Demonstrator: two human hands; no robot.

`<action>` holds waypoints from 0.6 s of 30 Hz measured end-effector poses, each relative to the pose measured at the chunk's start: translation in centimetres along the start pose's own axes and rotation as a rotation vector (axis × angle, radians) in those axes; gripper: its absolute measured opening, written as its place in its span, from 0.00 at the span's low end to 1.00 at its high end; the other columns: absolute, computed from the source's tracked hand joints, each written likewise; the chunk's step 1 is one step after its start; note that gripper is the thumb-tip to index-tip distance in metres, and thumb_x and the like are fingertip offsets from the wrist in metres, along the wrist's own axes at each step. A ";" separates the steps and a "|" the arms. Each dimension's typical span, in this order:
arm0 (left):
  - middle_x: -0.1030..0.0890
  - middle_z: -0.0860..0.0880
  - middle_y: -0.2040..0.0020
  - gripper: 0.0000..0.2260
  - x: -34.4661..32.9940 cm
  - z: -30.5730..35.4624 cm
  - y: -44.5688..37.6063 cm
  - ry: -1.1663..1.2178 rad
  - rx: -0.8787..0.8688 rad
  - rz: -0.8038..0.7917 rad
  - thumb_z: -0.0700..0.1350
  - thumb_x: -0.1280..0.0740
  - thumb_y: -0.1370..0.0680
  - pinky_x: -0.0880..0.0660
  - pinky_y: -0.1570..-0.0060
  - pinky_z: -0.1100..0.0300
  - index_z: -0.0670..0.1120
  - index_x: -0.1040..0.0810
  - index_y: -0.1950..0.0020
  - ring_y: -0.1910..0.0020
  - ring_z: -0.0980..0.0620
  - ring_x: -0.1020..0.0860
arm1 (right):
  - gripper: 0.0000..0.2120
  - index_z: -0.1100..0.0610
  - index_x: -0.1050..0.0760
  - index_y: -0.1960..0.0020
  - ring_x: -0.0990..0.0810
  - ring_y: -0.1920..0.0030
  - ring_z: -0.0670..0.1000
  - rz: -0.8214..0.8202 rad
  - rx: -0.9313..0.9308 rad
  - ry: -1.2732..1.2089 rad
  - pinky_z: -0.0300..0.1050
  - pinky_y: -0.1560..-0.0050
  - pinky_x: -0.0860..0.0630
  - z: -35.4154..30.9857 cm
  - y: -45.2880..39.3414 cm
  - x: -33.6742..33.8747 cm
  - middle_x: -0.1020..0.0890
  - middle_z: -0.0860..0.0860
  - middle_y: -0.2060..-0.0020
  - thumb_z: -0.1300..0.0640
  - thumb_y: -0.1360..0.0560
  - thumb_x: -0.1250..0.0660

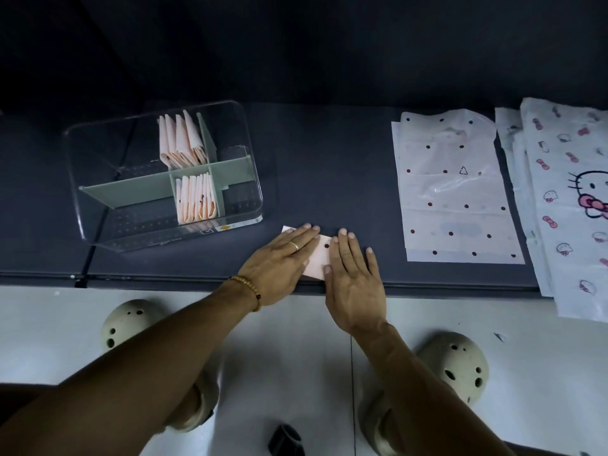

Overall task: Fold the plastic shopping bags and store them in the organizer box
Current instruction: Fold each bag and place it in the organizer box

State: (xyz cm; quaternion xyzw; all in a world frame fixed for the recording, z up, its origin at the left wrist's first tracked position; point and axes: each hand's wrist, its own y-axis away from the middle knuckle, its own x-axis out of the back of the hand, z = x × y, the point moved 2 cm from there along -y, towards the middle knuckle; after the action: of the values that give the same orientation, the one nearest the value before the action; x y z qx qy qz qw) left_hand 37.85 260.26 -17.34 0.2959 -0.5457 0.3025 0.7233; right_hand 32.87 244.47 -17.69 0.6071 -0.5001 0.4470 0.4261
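Observation:
A small folded polka-dot plastic bag (318, 258) lies near the front edge of the dark table (329, 179). My left hand (279, 261) presses flat on its left part, fingers straight. My right hand (353, 274) lies flat over its right edge, fingers spread. To the left stands the clear organizer box (98, 199) with grey-green dividers; two of its compartments hold several folded pinkish bags (195, 199). A stack of unfolded polka-dot bags (457, 189) lies flat on the right.
At the far right, white cartoon-cat printed bags (566, 205) hang over the table's front edge. Below the table are the white floor, my two pale perforated clogs (457, 366) and a small black object (286, 441).

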 end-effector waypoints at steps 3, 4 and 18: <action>0.58 0.53 0.23 0.25 0.3 -2.5 1.7 -0.020 0.061 -0.038 0.47 0.50 0.17 0.66 0.29 0.63 0.46 0.55 0.22 0.23 0.55 0.57 | 0.25 0.60 0.45 0.23 0.50 0.22 0.54 -0.020 0.010 0.017 0.55 0.24 0.52 0.0 -0.1 -0.2 0.45 0.55 0.23 0.52 0.17 0.50; 0.59 0.55 0.24 0.25 0.5 -3.2 2.1 -0.021 0.077 -0.045 0.48 0.51 0.17 0.66 0.29 0.64 0.47 0.56 0.22 0.24 0.56 0.58 | 0.25 0.59 0.46 0.22 0.52 0.22 0.53 -0.028 0.011 0.025 0.54 0.24 0.54 0.1 -0.1 -0.2 0.46 0.54 0.22 0.51 0.17 0.52; 0.26 0.47 0.36 0.16 3.0 0.2 -2.4 -0.126 0.221 0.136 0.47 0.42 0.19 0.36 0.39 0.52 0.48 0.31 0.31 0.37 0.47 0.30 | 0.25 0.59 0.45 0.22 0.50 0.22 0.53 -0.036 0.013 0.037 0.53 0.24 0.54 0.2 -0.1 -0.2 0.45 0.54 0.23 0.52 0.17 0.51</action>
State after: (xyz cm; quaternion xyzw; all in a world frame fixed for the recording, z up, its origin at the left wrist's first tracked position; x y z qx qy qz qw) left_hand 40.22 258.94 -14.62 0.3545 -0.5721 0.3898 0.6286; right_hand 32.95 244.34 -17.89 0.6104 -0.4783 0.4534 0.4393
